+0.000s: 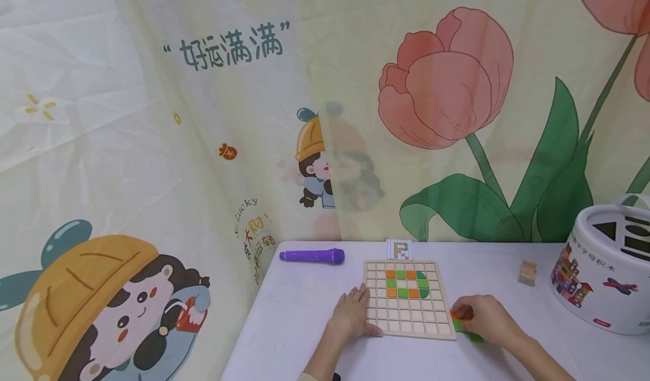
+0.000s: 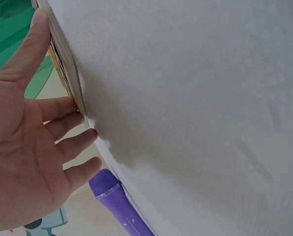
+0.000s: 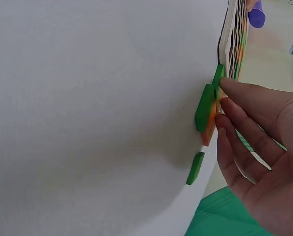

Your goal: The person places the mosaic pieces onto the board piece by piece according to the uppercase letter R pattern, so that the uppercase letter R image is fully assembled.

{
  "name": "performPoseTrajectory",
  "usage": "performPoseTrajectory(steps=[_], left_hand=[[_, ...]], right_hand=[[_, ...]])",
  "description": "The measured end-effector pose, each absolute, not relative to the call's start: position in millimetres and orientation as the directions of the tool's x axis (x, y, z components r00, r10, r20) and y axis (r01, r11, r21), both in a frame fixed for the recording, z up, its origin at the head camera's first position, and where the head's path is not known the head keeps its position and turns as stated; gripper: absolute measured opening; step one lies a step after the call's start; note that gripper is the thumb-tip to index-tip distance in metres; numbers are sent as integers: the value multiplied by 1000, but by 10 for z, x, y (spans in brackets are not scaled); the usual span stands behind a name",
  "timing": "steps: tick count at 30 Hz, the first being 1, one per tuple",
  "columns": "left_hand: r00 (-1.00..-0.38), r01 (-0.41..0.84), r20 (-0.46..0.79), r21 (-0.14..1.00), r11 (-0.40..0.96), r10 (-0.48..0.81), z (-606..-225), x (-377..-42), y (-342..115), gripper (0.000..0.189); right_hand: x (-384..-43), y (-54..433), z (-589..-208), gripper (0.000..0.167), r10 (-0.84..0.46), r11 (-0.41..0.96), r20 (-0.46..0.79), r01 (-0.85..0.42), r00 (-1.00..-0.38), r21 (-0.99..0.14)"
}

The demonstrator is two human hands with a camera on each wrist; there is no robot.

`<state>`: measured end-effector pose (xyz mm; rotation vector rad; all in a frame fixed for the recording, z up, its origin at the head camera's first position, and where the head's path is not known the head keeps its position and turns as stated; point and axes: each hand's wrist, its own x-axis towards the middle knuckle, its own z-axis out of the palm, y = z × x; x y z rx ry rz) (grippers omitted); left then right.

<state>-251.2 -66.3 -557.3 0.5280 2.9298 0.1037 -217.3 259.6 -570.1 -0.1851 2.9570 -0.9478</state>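
Observation:
A square wooden grid board (image 1: 411, 327) lies on the white table, with orange and green tiles (image 1: 401, 274) set in its upper part. My left hand (image 1: 349, 313) rests at the board's left edge, thumb near the lower corner; in the left wrist view its fingers are extended along the rim. Beside the right edge, my right hand (image 1: 484, 316) bends over loose tiles. In the right wrist view its thumb and fingertips pinch a small green tile (image 3: 218, 74). Right by them are a larger green tile (image 3: 204, 109) and an orange tile (image 3: 209, 132); another green tile (image 3: 195, 168) lies apart.
A small pattern card (image 1: 399, 249) lies behind the board. The purple toy microphone (image 1: 312, 256) is at the table's back left. Toward the right stand a small stack of wooden blocks (image 1: 527, 272) and a white bucket (image 1: 599, 274) with shaped lid holes. Printed curtains (image 1: 350, 223) hang behind.

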Motion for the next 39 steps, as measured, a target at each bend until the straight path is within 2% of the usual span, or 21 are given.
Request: performPoseTrajectory(steps=[7, 12, 20, 28, 33, 39], left_hand=[[-925, 336, -149, 107, 936, 350, -5570, -2521, -671, 113], [-924, 339, -149, 109, 935, 352, -5563, -2515, -672, 112], [-922, 343, -148, 115, 932, 357, -5577, -2501, -672, 113], [-921, 349, -148, 104, 931, 361, -5563, -2486, -678, 111], [-920, 349, -151, 108, 931, 363, -5566, -2483, -679, 111], [-922, 352, -132, 103, 930, 363, -5560, -2491, -681, 112]], right_hand=[[-2122, 2521, -5629, 33, -158, 847, -37, -116, -987, -520], [-2109, 2509, -5632, 32, -157, 849, -44, -112, -987, -516], [-2150, 2515, -5601, 34, -137, 769, 2, -107, -991, -630], [-2251, 2399, -5637, 58, -49, 662, 104, -110, -993, -741], [-2337, 2297, -5703, 57, -20, 621, 131, -115, -991, -776], [-2452, 2143, -5745, 55, -56, 511, 141, -149, -989, -847]])
